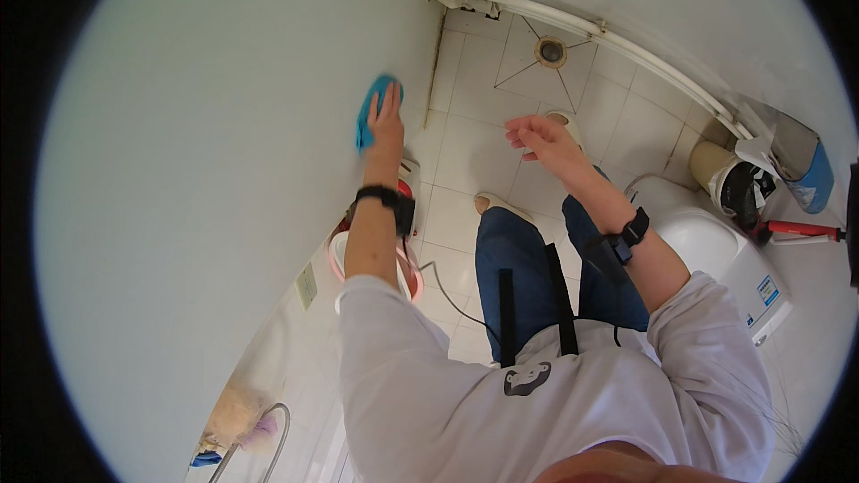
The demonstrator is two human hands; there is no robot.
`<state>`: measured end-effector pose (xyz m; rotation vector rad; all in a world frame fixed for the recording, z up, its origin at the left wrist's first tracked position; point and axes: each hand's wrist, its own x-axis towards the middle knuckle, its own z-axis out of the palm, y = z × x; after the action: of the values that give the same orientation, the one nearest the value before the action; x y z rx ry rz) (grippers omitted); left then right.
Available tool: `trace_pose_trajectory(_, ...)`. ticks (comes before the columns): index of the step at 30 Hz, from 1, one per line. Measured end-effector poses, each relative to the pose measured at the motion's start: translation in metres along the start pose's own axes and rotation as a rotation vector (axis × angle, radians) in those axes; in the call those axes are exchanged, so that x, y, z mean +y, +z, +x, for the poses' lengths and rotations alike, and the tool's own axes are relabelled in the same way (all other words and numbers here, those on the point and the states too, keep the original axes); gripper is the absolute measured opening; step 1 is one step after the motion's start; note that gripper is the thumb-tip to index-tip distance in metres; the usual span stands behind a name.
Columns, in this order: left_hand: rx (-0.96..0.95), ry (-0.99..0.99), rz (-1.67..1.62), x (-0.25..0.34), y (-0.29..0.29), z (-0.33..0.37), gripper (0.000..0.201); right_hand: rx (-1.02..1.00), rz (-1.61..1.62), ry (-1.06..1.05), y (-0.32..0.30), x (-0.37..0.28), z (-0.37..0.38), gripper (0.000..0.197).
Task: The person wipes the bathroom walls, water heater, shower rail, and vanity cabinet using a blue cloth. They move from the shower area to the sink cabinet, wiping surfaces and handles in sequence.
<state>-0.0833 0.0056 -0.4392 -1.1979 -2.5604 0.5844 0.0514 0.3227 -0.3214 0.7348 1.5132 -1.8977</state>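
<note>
A blue cloth lies pressed against the smooth pale panel on my left. My left hand holds it there, with the fingers stretched over the cloth and part of it hidden under the palm. In the air over the tiled floor is my right hand. It is empty, its fingers loosely bent and slightly apart, and it touches nothing.
A white toilet stands at my right. Beyond it are a bin with a black liner and a blue container. White pipes run along the far wall near a floor drain. A pink-rimmed basin sits below my left forearm.
</note>
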Motion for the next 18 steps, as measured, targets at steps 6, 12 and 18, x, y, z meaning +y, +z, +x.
trace_pose_trajectory(6,-0.376,-0.039,-0.092,-0.018,-0.106,-0.086,0.02,-0.09,-0.038,-0.05,0.039,-0.015,-0.013,0.028)
trace_pose_trajectory(12,-0.197,-0.189,0.027,-0.087,-0.283,-0.097,0.009,-0.276,-0.064,-0.173,0.112,-0.071,-0.061,0.029)
trace_pose_trajectory(18,0.113,-0.343,0.163,-0.153,-0.455,-0.124,0.004,-0.468,-0.12,-0.417,0.197,-0.157,-0.139,0.03)
